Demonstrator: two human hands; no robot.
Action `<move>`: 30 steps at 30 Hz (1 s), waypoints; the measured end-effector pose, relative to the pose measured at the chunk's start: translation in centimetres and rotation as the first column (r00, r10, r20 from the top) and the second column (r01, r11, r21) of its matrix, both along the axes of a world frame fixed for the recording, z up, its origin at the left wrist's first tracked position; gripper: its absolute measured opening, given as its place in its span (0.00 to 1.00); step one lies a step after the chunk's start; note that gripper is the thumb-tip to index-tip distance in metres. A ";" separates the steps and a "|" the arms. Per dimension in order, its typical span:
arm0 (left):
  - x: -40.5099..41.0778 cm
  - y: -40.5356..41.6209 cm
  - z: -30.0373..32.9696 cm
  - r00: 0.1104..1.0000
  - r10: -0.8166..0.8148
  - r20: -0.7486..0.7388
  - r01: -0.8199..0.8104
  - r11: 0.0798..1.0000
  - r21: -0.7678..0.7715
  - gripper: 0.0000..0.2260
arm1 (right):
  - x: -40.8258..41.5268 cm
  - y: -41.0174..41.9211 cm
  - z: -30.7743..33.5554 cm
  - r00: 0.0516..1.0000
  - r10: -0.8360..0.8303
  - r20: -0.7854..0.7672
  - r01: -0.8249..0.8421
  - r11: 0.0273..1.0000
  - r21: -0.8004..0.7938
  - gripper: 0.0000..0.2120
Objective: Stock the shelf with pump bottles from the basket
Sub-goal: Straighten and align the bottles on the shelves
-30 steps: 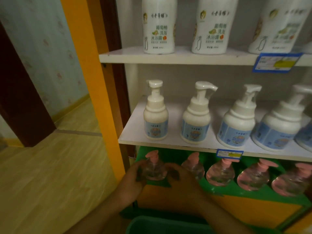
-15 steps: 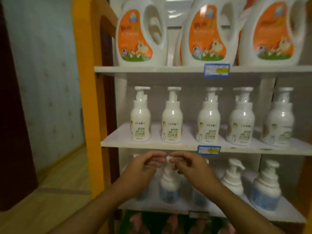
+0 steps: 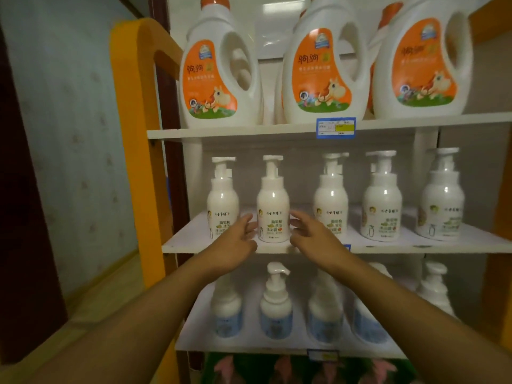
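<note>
Several white pump bottles stand in a row on the middle white shelf (image 3: 188, 242). My left hand (image 3: 237, 241) and my right hand (image 3: 310, 238) reach to either side of the second bottle from the left (image 3: 273, 210). Fingers of both hands are spread, with tips at or just off the bottle's lower sides; a firm grip is not visible. Neither hand carries anything. The basket is out of view.
Large white detergent jugs with orange labels (image 3: 221, 70) fill the top shelf. Blue-labelled pump bottles (image 3: 275, 306) stand on the shelf below, pink-capped bottles (image 3: 282, 367) at the bottom. An orange frame post (image 3: 130, 134) borders the shelves on the left, with wood floor beyond.
The view rose from the bottom shelf to the upper shelves. Both hands left the pink-capped bottle low down, lifted, and spread apart around the second white bottle on the middle shelf.
</note>
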State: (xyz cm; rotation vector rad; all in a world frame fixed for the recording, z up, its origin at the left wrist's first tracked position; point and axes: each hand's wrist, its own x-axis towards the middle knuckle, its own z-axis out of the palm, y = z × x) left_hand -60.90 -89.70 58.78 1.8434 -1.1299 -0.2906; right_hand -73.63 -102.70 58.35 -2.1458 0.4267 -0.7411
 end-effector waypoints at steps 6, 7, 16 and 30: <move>0.0 -0.2 -0.4 0.993 -0.017 0.117 0.009 0.997 0.075 0.32 | 0.5 -0.4 -0.5 0.999 -0.022 0.025 0.023 0.999 -0.041 0.26; -0.1 -0.2 -0.4 0.993 -0.015 0.121 0.006 0.997 0.074 0.31 | 0.5 -0.5 -0.6 0.999 -0.023 0.024 0.024 0.999 -0.044 0.26; -2.0 1.2 -2.8 0.981 0.143 0.128 -0.111 0.967 -0.229 0.23 | -0.8 0.7 -1.1 0.972 -0.049 0.229 0.072 0.993 -0.092 0.23; 0.1 -0.2 -17.6 0.969 0.091 -0.228 -0.093 0.996 0.001 0.18 | 0.0 -1.8 -16.8 0.989 0.030 -0.148 0.007 0.970 0.243 0.25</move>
